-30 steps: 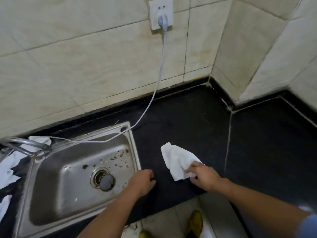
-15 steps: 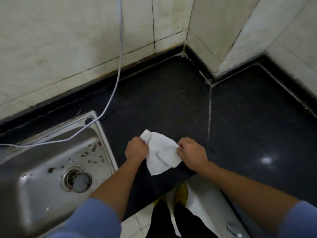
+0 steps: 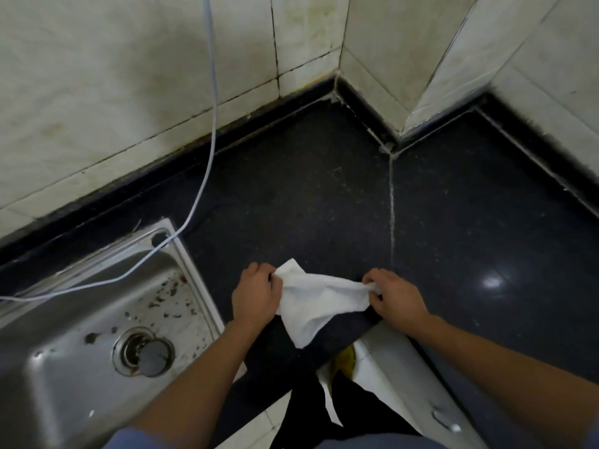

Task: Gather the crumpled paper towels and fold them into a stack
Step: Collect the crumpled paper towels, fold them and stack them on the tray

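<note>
A white crumpled paper towel [image 3: 316, 299] is stretched between my two hands just above the black countertop [image 3: 324, 202], near its front edge. My left hand [image 3: 256, 294] pinches the towel's left corner. My right hand [image 3: 393, 298] pinches its right corner. The towel's lower part hangs down in a loose point towards me. No other towels are in view.
A stainless steel sink [image 3: 97, 319] with a drain plug and dirt specks lies to the left. A white cable [image 3: 210, 124] hangs down the tiled wall and trails across the sink rim. The counter turns a corner at the right under tiled walls.
My left hand came over and took the towel's left corner. Both hands have since drawn apart, spreading the towel out. The view has tilted down and right.
</note>
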`<state>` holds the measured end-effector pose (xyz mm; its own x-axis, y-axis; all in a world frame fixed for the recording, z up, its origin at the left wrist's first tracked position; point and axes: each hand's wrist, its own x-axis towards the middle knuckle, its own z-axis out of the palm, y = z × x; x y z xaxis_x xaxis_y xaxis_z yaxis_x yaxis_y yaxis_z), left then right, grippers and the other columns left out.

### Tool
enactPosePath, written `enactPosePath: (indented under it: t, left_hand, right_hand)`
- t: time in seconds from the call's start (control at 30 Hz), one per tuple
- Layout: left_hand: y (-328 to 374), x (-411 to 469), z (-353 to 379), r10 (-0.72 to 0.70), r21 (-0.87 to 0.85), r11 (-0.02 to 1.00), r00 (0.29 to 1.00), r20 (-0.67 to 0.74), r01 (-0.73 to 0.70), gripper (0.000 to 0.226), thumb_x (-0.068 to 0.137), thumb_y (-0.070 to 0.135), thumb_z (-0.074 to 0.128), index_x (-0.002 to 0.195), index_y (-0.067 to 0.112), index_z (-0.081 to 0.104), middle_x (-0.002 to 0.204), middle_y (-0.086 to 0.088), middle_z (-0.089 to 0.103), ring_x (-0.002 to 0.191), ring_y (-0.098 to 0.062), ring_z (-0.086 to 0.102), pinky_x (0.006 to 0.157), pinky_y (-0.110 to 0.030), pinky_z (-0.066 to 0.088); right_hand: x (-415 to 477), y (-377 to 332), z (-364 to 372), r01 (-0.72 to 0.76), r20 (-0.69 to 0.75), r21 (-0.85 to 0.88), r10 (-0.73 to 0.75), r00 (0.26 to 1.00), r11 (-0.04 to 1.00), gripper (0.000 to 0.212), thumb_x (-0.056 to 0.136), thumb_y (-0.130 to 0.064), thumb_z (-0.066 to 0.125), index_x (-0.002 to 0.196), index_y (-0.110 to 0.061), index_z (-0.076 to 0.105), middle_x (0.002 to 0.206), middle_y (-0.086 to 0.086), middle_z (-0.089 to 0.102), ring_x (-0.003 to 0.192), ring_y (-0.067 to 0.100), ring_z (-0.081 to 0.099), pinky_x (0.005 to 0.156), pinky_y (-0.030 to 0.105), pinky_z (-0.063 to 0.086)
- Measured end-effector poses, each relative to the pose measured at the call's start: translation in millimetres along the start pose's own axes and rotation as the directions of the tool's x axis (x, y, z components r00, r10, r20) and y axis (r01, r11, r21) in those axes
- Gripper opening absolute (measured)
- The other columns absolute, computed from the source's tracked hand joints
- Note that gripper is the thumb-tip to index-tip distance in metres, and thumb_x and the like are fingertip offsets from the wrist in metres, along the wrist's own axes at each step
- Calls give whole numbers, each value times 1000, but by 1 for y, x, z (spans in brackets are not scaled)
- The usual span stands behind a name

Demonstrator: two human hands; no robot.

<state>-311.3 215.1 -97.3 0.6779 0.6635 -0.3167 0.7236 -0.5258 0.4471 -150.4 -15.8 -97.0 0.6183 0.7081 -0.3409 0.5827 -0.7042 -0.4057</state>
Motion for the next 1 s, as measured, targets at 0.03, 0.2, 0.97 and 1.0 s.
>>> enactPosePath:
  t: [0.03,0.2,0.97,1.0]
  left_hand:
    - [7,6,2,36,60,997,998,52,-39,27,93,35,49,114,20,56,113,-1,53,105,-20,52,79,-38,50]
    - [28,17,12,-41,183,983,966,254,-6,35,87,26,60,118,15,47,107,-5,61,98,-24,61,73,-32,45]
    - [-34,3,-4,-556,-468,726,830,32,505,43,78,30,75,111,7,58,100,-10,66,90,-28,64,81,-37,53]
    - [-35,-3,3,-565,-428,726,822,74,538,34,76,33,76,95,8,63,89,-10,69,81,-28,66,76,-39,56]
  right_hand:
    - [-1,-1,0,-4,-16,16,5,1000,1000,27,84,-13,59,109,-21,60,106,-1,61,95,19,57,74,30,45]
    - [-9,-7,-6,4,-104,86,5,995,996,32,81,-6,61,112,-18,63,103,-1,62,94,17,56,77,29,46]
    - [82,-57,-5,-243,-19,106,247,969,964,52,87,-41,60,133,-23,42,126,6,52,110,26,56,88,40,49]
    - [66,-53,3,-200,10,26,200,980,979,50,88,-43,59,132,-25,43,124,3,51,109,24,55,86,40,50]
